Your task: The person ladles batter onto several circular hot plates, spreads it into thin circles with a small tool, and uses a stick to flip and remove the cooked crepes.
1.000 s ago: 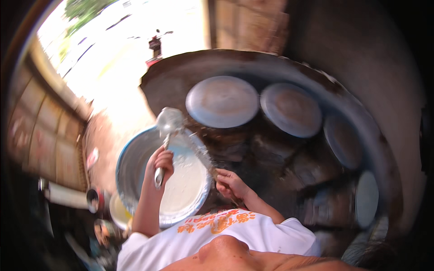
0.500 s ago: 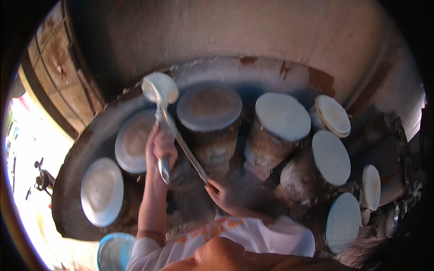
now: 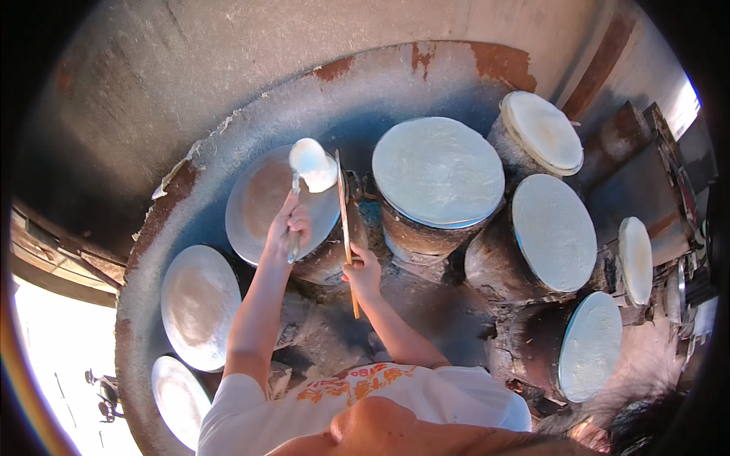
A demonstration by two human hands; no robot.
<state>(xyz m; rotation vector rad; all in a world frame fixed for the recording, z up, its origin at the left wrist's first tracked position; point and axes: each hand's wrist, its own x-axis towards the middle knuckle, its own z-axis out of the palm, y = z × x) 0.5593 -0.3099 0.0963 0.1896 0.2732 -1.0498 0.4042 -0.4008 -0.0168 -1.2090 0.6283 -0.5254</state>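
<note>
My left hand [image 3: 293, 220] is closed around the handle of a ladle [image 3: 309, 161], whose bowl is whitened by batter-like stuff. The ladle hangs over a round griddle [image 3: 258, 201] with a brownish, nearly bare middle. My right hand [image 3: 363, 273] grips the lower part of a long thin stick [image 3: 344, 205] with an orange-brown lower end. This stick stands nearly upright in view, just right of the ladle, close to the griddle's right edge. Whether the ladle touches the griddle I cannot tell.
A griddle coated in white [image 3: 439, 171] sits on a sooty drum stove [image 3: 414, 242] to the right. Several more coated discs follow around the right side. At the left are a brown-centred griddle [image 3: 201, 308] and another griddle [image 3: 181, 395]. A curved wall [image 3: 266, 114] rises behind.
My view has shifted, bringing the griddles nearer. The ladle has come down over the brown-centred griddle. The stick, which crossed the ladle before, now stands apart from it. The blue tub has left view.
</note>
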